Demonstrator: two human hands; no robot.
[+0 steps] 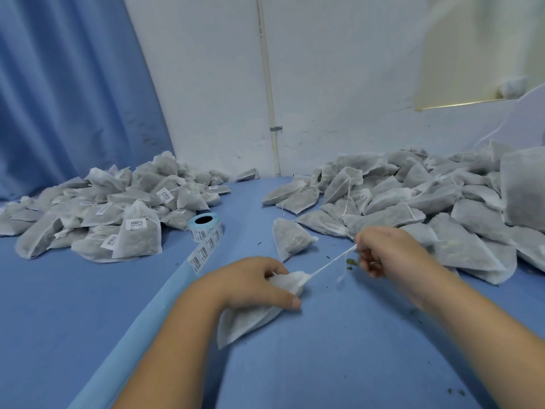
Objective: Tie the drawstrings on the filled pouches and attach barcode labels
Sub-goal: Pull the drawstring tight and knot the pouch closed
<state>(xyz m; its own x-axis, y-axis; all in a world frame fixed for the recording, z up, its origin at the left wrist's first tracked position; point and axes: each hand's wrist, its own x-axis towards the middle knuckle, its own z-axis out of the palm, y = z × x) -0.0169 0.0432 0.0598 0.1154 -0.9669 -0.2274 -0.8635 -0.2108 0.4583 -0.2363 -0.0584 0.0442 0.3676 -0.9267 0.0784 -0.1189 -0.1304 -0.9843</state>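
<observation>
Right fingers: curled into a loose fist on the right hand (389,250), pinching the white drawstring (330,263) at its far end; the exact fingertip contact is blurred.
Drawstring: stretched taut in a straight line from the right hand down to the gathered neck of the pouch; a loose tail of it dangles below the line, just under the right hand.
Left fingers: pressed down over the pouch (259,308), thumb along its near edge, the other fingers bunched at the neck where the string comes out.
Left hand (253,283): lies on top of the pouch, pinning it to the cloth.
Pouch: a white non-woven bag with dark filling, flat on the blue cloth (339,349), neck pointing toward the right hand.
Single pouch (290,237): lies alone just beyond the held pouch, unlabelled.
Label roll (205,227): stands beyond and to the left of the held pouch, a strip of barcode labels (202,255) trailing from it toward the left hand.
Labelled pile (112,208): well to the left of the held pouch, many bags showing barcode stickers.
Unlabelled pile (427,202): beyond and to the right of the held pouch, strings loose.
Leaf crumbs (351,262): scattered on the cloth near the right hand.
</observation>
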